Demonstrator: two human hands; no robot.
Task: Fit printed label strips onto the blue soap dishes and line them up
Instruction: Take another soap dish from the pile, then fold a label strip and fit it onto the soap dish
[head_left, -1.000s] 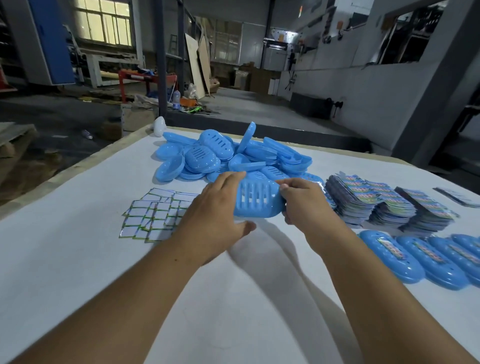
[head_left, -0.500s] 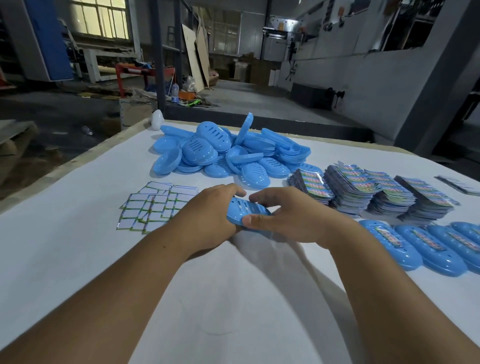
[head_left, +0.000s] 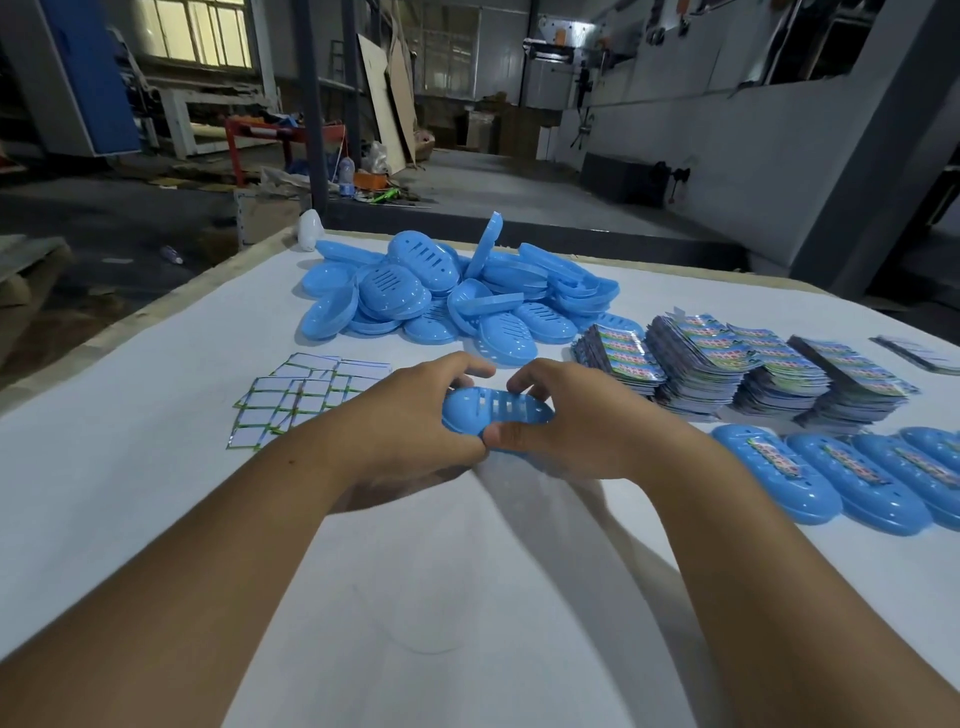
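Early days by the look of it: a few finished dishes (head_left: 774, 480) sit in a row at the right, labels on, while a big heap of bare ones (head_left: 441, 291) waits at the back. Both hands hold one slotted dish (head_left: 496, 410) mid-bench, left hand (head_left: 415, 415) and right hand (head_left: 566, 415) with fingers curled round its ends, no strip on it yet. Label stacks (head_left: 727, 358) just right. Plenty of bare bench (head_left: 130, 467) up front, with the left edge well off.

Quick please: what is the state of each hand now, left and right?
Left hand: closed, its grip on one end of the blue soap dish.
Right hand: closed, gripping the other end.
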